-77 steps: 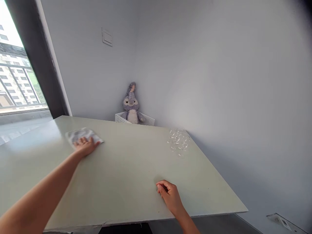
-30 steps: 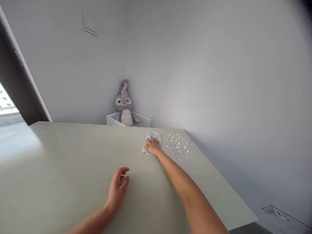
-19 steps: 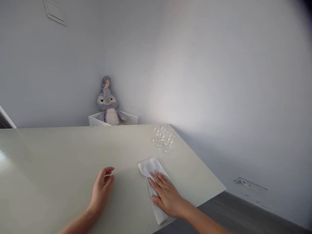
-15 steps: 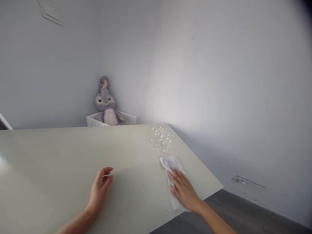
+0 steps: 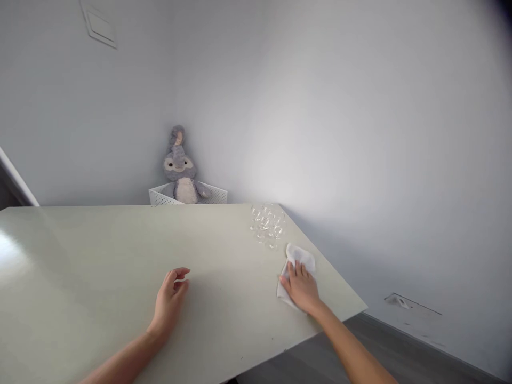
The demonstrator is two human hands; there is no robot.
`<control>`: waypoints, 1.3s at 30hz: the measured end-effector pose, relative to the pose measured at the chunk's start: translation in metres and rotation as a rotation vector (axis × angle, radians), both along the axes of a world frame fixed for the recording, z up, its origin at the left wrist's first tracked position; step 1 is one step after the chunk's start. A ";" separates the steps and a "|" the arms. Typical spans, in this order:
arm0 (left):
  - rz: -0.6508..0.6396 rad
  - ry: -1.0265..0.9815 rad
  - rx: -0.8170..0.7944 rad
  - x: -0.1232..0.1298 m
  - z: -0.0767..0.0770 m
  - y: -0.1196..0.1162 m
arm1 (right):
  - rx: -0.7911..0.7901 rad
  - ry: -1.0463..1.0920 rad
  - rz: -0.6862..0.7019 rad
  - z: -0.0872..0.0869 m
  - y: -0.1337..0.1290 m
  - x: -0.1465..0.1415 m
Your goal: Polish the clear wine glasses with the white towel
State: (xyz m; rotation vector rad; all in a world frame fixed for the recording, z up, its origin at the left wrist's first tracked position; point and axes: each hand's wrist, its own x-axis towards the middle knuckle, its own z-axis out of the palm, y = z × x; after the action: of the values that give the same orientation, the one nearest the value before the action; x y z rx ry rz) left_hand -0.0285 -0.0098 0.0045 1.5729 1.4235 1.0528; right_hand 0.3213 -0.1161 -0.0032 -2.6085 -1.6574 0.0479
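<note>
On the right side of the table (image 5: 100, 250), right hand (image 5: 302, 288) lies palm down on a white cloth (image 5: 299, 256), fingers spread and pointing up-table, pressing it flat rather than pinching it. Cloth is bunched, not squared: no clean long axis, its mass runs loosely from the top right corner down-left under the palm, with the top edge poking out past the fingertips. It sits near the table's right edge, just below a cluster of clear pieces (image 5: 267, 225), close but apart from them; what those pieces are is too small to tell. Step in hand looks like the right palm working the cloth over the table top. Going by the layout, a move up-table would need care, since the pieces lie right in that line. Left hand (image 5: 170, 301) is empty, fingers loosely curled, half open, well apart from the cloth, on or just above the surface; contact can't be told. Far end: plush toy (image 5: 178, 170) sits in a white perforated basket (image 5: 158, 198) in the corner, behind the table
</note>
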 end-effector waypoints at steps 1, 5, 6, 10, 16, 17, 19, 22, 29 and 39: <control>-0.002 0.005 -0.003 0.000 0.001 0.000 | 0.017 0.051 0.063 0.004 -0.007 -0.013; 0.003 -0.008 -0.009 0.001 0.001 0.000 | 0.326 0.285 0.182 0.029 0.000 -0.032; 0.006 -0.011 -0.009 0.002 0.000 0.000 | 0.455 0.359 0.132 0.034 0.011 -0.027; 0.024 -0.031 0.014 0.001 0.000 0.000 | 0.732 0.842 -0.143 0.038 0.069 0.003; -0.066 0.017 -0.120 0.006 0.009 0.008 | 0.668 1.012 -0.033 0.018 0.105 -0.012; -0.089 0.039 -0.135 0.011 0.011 0.011 | 0.659 1.029 -0.010 0.016 0.105 -0.021; -0.134 0.081 -0.148 0.025 0.013 0.019 | 0.635 1.067 0.029 0.012 0.106 -0.041; -0.201 0.080 -0.148 0.051 0.014 0.028 | 0.626 1.119 0.021 0.010 0.111 -0.059; -0.205 0.008 -0.193 0.102 0.005 0.043 | 0.749 1.154 -0.244 0.018 0.144 -0.024; -0.024 -0.079 -0.193 0.069 -0.002 0.073 | 0.616 1.353 -0.095 0.014 0.167 -0.081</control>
State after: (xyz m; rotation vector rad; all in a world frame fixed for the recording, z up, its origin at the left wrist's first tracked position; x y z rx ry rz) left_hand 0.0402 0.0631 0.0023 1.3921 1.4053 0.9238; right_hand 0.2407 0.0511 0.0113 -1.4615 -0.8081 0.8845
